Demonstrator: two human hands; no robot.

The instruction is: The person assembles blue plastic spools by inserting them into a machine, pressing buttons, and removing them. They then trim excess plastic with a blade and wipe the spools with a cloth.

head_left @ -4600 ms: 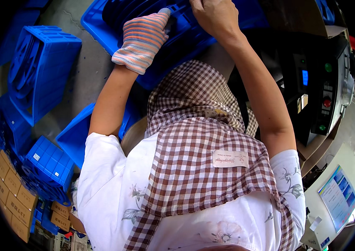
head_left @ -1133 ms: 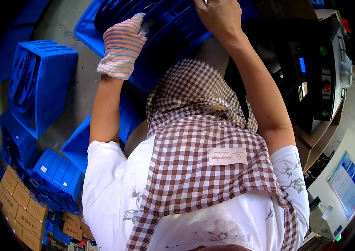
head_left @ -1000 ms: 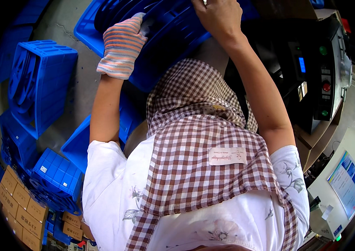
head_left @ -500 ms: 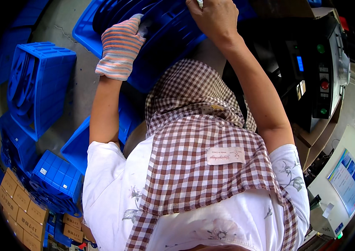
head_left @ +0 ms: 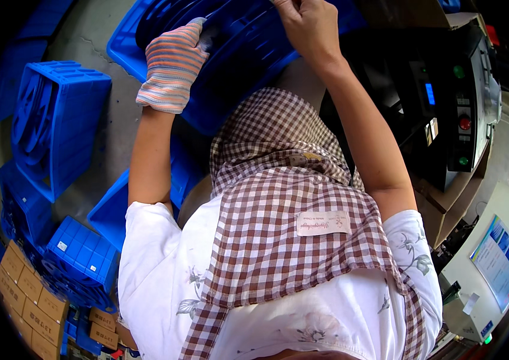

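Observation:
My left hand [head_left: 173, 63], in an orange-and-grey striped glove, is over the left part of a large blue plastic crate [head_left: 123, 39]. Its fingers look curled, and a small pale, blurred patch shows beside the fingertips; what they hold I cannot make out. Dark blue curved plastic pieces [head_left: 236, 45] with slots fill the crate, close by the glove. My bare right hand [head_left: 311, 30] is at the top edge of the picture, above the crate's right part. Its fingers are bent and pressed together, with the tips cut off by the frame.
At left stands another blue crate [head_left: 77, 120] holding round blue pieces. More blue crates [head_left: 83, 249] and stacked cardboard boxes [head_left: 29, 300] lie lower left. On the right is a black machine [head_left: 446, 108] with buttons and a lit display, then a white panel with a sheet [head_left: 499, 261].
My right hand has shifted slightly, and a small white bit seen earlier at its fingertips is now barely visible at the edge. My left hand has hardly moved.

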